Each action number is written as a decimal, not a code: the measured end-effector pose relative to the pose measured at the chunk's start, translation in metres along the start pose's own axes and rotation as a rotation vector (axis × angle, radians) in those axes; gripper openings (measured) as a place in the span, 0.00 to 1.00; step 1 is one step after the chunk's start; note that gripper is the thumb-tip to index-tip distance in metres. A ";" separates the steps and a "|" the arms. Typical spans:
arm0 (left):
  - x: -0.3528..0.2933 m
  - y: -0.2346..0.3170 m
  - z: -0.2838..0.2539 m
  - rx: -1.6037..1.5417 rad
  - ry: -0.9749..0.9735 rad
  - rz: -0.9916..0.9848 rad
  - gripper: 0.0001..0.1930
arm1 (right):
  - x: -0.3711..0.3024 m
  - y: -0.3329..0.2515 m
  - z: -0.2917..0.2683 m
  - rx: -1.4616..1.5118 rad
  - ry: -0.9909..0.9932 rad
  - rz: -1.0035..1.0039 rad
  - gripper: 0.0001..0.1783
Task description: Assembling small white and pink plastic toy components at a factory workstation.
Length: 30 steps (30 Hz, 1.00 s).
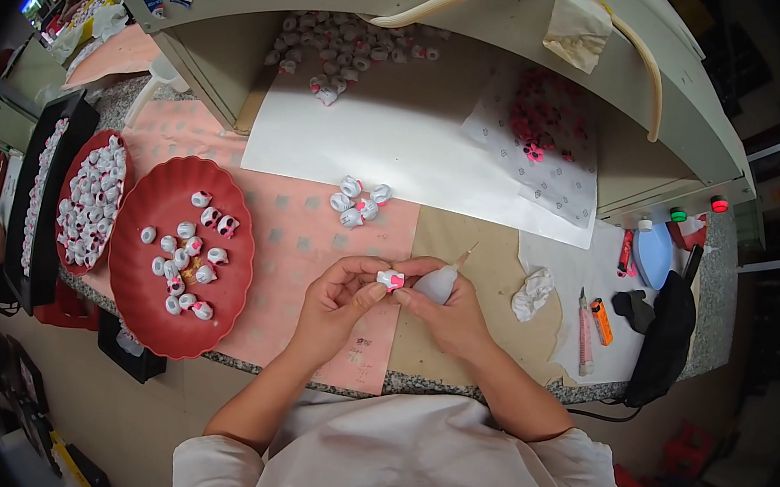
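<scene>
A small white piece with a pink mark is held above the near part of the desk, in front of the torso. It is pinched between the thumb and fingers of the left hand, which is nearly closed. The fingertips of the right hand are brought up to the piece from the right, while a translucent squeeze bottle is gripped in that curled hand, its thin nozzle pointed toward the far right.

Beneath the left forearm a pink sheet is spread, and brown paper is laid to its right. Just beyond the hands, a small cluster of white pieces is set on the pink sheet. On the left, more pieces are scattered in a red scalloped plate; a red bowl beyond it is heaped with them.

At the far side, a pile of white pieces is sheltered by a pale hood, with pink pieces placed farther right on a patterned sheet. On the right of the desk, a crumpled tissue, an orange lighter, a blue dish and a black pouch are seen.
</scene>
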<state>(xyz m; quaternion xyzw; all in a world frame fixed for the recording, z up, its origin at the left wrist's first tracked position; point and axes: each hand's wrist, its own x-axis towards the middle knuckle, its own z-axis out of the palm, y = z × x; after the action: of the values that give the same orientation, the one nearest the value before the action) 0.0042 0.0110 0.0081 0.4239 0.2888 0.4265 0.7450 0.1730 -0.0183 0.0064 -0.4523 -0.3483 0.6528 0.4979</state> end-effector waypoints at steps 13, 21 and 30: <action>-0.002 0.002 0.002 0.015 0.014 0.045 0.09 | 0.000 0.000 0.007 0.071 0.007 -0.056 0.13; -0.013 0.018 -0.003 -0.046 0.064 -0.018 0.09 | -0.001 -0.001 0.019 0.044 -0.042 -0.016 0.14; -0.039 0.098 -0.038 1.331 0.663 0.571 0.12 | -0.008 -0.020 0.003 -0.212 0.221 -0.166 0.14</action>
<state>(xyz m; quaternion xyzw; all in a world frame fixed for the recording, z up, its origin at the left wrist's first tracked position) -0.0822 0.0185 0.0793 0.6887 0.5696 0.4427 0.0724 0.1773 -0.0206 0.0275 -0.5409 -0.3947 0.5154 0.5348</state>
